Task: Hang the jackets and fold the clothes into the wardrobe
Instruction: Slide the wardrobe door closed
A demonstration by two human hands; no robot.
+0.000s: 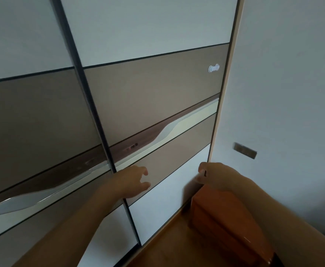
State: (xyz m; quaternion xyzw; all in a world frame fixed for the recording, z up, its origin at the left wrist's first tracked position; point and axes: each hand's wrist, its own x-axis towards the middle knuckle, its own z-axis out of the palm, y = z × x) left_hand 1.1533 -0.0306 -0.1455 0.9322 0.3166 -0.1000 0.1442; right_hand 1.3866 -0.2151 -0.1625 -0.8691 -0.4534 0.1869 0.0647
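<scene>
Two bare forearms reach up from the bottom edge toward the wardrobe, whose right door is closed against the frame. Left hand lies spread and relaxed, fingers flat on the brown panel near the door's left edge, holding nothing. Right hand curls its fingers round the door's right edge, just above a wooden cabinet on the floor. No jackets or clothes are in view, so the step in hand looks like opening the wardrobe. To do it well, pull leftward with the right hand while the left palm pushes the panel the same way, keeping the force level along the track. The white latch near the door's upper right corner may need releasing first.
</scene>
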